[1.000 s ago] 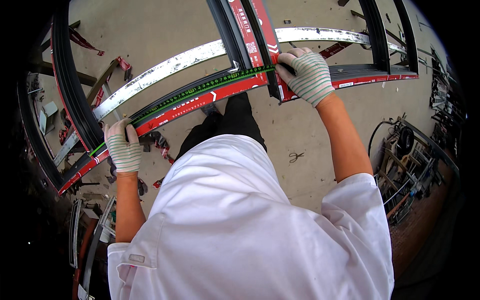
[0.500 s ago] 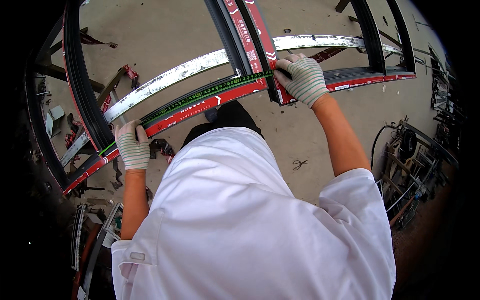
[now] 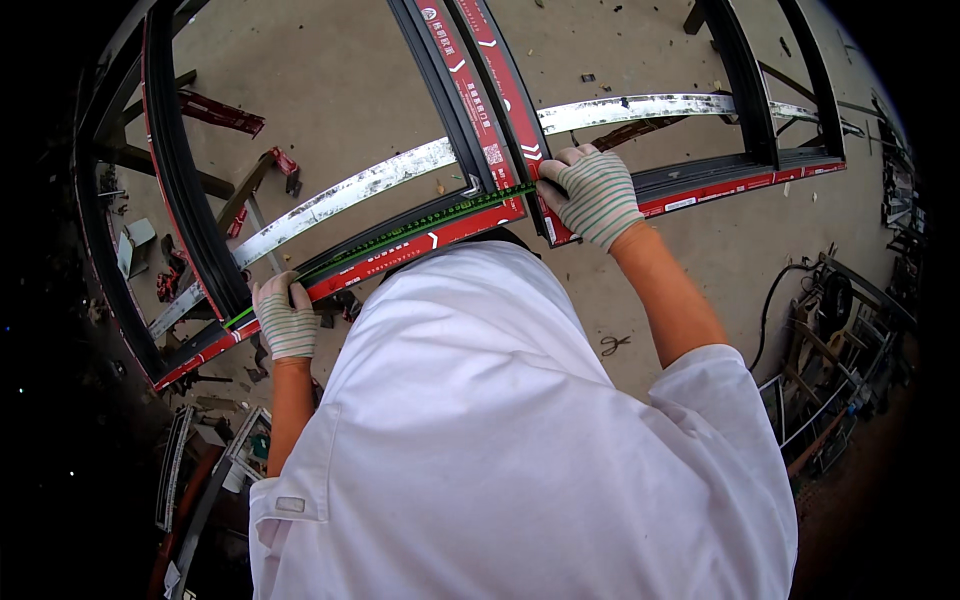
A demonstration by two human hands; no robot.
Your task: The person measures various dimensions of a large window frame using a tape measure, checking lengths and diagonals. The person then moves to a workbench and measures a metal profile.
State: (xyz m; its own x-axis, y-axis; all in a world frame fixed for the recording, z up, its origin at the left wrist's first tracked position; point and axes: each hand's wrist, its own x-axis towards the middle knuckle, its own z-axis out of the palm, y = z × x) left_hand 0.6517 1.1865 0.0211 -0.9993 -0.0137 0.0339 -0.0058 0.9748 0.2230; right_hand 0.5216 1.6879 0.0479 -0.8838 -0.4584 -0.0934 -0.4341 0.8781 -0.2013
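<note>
Since 0.5 s ago: both hands barely shifted. Left hand (image 3: 285,325) closed on the near end of the green tape measure (image 3: 420,222); right hand (image 3: 597,197) presses its far end at the vertical bar (image 3: 470,90). Tape lies along the frame's red-taped lower rail (image 3: 400,250), long axis lower-left to upper-right. Bare concrete floor (image 3: 330,110) shows through the frame openings.

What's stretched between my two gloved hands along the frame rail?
In the head view, a green tape measure runs along the red-taped frame rail from the left hand to the right hand.
</note>
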